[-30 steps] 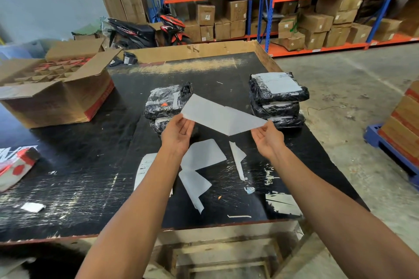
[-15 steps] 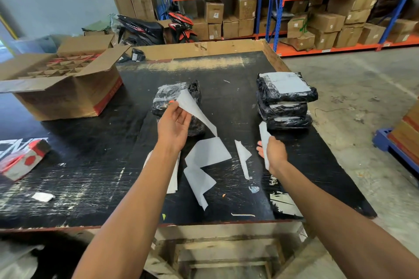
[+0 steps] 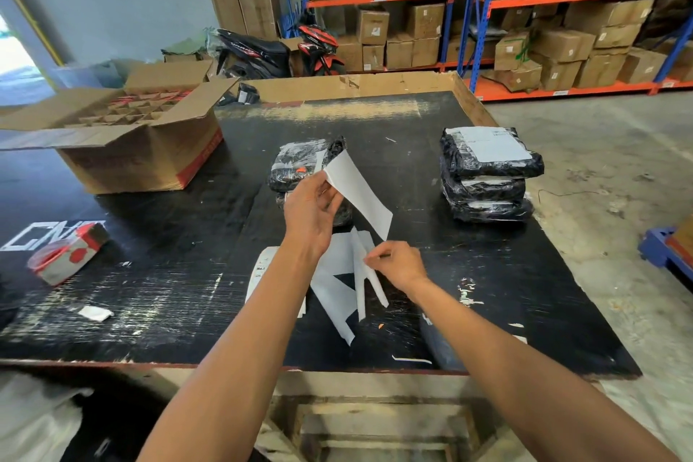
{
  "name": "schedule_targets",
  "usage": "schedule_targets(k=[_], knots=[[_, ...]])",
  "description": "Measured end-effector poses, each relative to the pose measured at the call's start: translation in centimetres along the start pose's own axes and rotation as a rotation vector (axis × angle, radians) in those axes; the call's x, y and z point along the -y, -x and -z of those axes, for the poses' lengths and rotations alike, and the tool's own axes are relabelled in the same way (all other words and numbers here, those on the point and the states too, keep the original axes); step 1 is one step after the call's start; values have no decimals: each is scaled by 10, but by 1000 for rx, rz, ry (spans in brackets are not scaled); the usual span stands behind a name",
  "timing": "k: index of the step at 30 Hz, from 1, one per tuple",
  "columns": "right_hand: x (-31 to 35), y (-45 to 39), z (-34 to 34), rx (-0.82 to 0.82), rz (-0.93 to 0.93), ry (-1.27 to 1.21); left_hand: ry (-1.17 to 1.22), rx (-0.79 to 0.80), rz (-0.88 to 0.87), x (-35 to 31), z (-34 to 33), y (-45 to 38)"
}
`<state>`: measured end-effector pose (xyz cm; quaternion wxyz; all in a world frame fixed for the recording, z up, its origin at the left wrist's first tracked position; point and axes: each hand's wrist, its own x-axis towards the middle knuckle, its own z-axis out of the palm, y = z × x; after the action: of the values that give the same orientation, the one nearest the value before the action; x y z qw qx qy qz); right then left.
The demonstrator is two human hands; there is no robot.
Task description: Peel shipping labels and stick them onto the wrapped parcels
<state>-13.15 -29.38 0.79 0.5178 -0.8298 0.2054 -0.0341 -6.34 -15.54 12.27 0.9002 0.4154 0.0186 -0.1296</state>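
Now left hand (image 3: 309, 212) pinches label (image 3: 358, 191), right hand (image 3: 397, 263) pinches backing strip (image 3: 369, 274).

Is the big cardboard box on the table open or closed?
Open. The cardboard box has its flaps folded outward, and you can see a grid of cardboard dividers inside it.

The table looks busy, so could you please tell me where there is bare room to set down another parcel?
Bare black table lies between the unlabelled parcels and the labelled stack, along the far edge behind both, and near the right front corner. It is crowded in front of the hands, where backing scraps lie, and at the left with the open box.
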Motion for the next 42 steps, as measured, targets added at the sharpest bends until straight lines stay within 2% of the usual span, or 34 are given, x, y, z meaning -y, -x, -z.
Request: schedule_targets(k=[1, 3, 5, 6, 8, 10, 12, 14, 16, 20, 22, 25, 28, 30, 33, 36, 39, 42], knots=[[3, -1, 6, -50, 17, 40, -15, -16, -15, -1, 0, 1], [9, 1, 22, -258, 71, 86, -43, -66, -38, -1, -2, 3], [20, 6, 40, -444, 225, -4, -73, -115, -55, 0, -7, 5], [27, 8, 49, -446, 328, -80, -86, -127, -62, 2, -11, 6], [42, 15, 59, -313, 518, -101, -107, -137, -70, 7, -21, 10], [51, 15, 59, -203, 601, 71, -110, -131, -66, 14, -33, 15], [54, 10, 59, -263, 638, 198, -98, -116, -51, 21, -45, 20], [57, 6, 61, -359, 640, 184, -101, -95, -33, 25, -55, 24], [57, 2, 70, -382, 627, 159, -98, -81, -23, 29, -61, 27], [58, -7, 85, -348, 557, 65, 42, 2, 6, 28, -54, 30], [60, -9, 91, -302, 436, -25, 58, -45, -28, 27, -48, 26], [65, -11, 89, -111, 259, -296, -374, -203, -116, 23, -34, 10], [74, -19, 78, 50, 192, -513, -638, -143, -109, 12, -21, -5], [81, -26, 72, 76, 190, -523, -691, -118, -181, 2, -16, -15], [97, -42, 60, 60, 195, -527, -732, -168, -284, -17, -12, -33], [118, -59, 40, -86, 208, -418, -773, -213, -359, -37, -5, -56], [141, -69, 24, -190, 257, -294, -776, -223, -363, -57, 5, -80], [159, -82, 14, -174, 288, -219, -774, -216, -338, -74, 16, -106]])
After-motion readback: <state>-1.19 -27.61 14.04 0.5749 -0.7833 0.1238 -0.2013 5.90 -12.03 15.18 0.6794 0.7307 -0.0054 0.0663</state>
